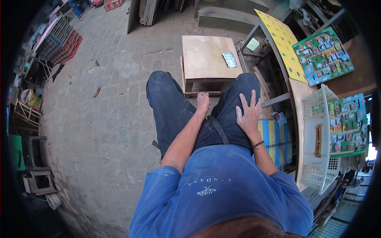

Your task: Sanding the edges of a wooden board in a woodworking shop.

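My left hand (204,102) is curled into a loose fist between my thighs; whether something small is inside it cannot be seen. With fingers spread, my right hand (249,114) rests on the thigh of my dark trousers (171,101). A dark strap (218,129) hangs across my lap. Just beyond my knees stands a low wooden table (205,56), and a small piece of printed paper (229,59) lies on its top near the right side.
At the right, a bench holds a yellow dotted board (281,44), colourful puzzle boards (324,56) and a white plastic basket (308,110). Blue and yellow striped pieces (275,139) sit below. Red crates (67,47) stand at the upper left on the paved floor (104,125).
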Demonstrator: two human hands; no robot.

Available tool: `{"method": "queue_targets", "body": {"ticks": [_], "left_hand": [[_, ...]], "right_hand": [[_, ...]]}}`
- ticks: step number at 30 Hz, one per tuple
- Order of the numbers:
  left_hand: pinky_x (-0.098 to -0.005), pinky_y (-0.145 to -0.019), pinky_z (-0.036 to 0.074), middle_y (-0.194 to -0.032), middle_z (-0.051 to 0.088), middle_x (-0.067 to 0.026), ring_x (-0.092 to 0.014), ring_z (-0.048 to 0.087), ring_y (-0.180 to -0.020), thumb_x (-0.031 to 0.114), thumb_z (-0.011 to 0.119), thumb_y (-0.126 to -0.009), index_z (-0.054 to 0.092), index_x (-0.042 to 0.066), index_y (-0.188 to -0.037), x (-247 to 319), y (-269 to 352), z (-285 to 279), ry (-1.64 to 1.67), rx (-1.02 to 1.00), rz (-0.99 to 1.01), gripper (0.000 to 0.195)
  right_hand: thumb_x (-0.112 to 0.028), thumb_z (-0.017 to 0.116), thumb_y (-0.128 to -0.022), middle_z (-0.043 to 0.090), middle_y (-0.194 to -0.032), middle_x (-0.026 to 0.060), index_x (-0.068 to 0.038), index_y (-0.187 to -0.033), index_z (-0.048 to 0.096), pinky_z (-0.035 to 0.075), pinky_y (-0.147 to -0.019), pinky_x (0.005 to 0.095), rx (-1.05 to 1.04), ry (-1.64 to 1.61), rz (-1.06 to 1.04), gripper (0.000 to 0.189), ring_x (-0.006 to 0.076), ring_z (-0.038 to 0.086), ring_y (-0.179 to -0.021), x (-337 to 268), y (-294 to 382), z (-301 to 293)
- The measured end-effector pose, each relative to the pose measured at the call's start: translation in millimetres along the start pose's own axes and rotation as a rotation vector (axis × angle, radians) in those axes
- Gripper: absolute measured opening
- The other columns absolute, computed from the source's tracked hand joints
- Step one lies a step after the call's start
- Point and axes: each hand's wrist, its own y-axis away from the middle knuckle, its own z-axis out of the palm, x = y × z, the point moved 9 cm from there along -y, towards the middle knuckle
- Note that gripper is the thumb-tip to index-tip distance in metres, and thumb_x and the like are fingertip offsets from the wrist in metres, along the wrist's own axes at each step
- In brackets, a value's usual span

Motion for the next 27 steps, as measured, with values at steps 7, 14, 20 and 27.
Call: {"method": "queue_targets", "body": {"ticks": [7, 14, 20, 27], "left_hand": [[-0.0323, -0.043, 0.042, -0.068, 0.052, -0.0032, -0.014, 0.052, -0.055, 0.017, 0.054, -0.090, 0.050, 0.011, -0.094, -18.5, -62.2, -17.7, -0.104, 0.147, 0.393, 0.008], [-0.0404, -0.101, 0.045, -0.124, 0.062, -0.0265, -0.038, 0.058, -0.118, 0.027, 0.058, -0.086, 0.055, -0.005, -0.128, -42.9, -43.9, 18.3, -0.077, 0.061, 0.274, 0.053], [-0.0264, -0.052, 0.043, -0.091, 0.058, -0.0026, -0.011, 0.052, -0.067, 0.018, 0.053, -0.093, 0.041, 0.005, -0.143, -5.3, 17.1, 33.7, -0.061, -0.156, 0.038, 0.053], [-0.0265, -0.053, 0.043, -0.092, 0.058, -0.0029, -0.011, 0.052, -0.069, 0.016, 0.054, -0.091, 0.041, 0.006, -0.143, -15.0, -1.8, 27.4, -0.113, -0.114, 0.040, 0.055]], "right_hand": [[-0.023, 0.069, -0.084, 0.027, -0.156, 0.0256, -0.016, -0.138, 0.053, 0.033, -0.103, 0.0647, -0.007, -0.004, -0.025, 0.057, 0.0605, 0.032, -0.128, -31.7, 1.4, -17.0], [-0.021, 0.067, -0.084, 0.024, -0.158, 0.0259, -0.014, -0.138, 0.053, 0.028, -0.107, 0.0659, -0.038, 0.030, -0.048, 0.057, 0.0615, 0.030, -0.130, -33.7, 4.4, -13.2], [-0.020, 0.066, -0.082, 0.019, -0.159, 0.0263, -0.009, -0.136, 0.054, 0.023, -0.109, 0.0673, -0.073, 0.108, 0.027, 0.056, 0.0626, 0.026, -0.132, -30.0, -2.8, -11.5], [-0.020, 0.068, -0.079, 0.014, -0.160, 0.0282, -0.006, -0.134, 0.054, 0.020, -0.109, 0.0684, -0.085, 0.085, 0.131, 0.058, 0.0647, 0.021, -0.134, -24.3, -6.1, -9.5]]}}
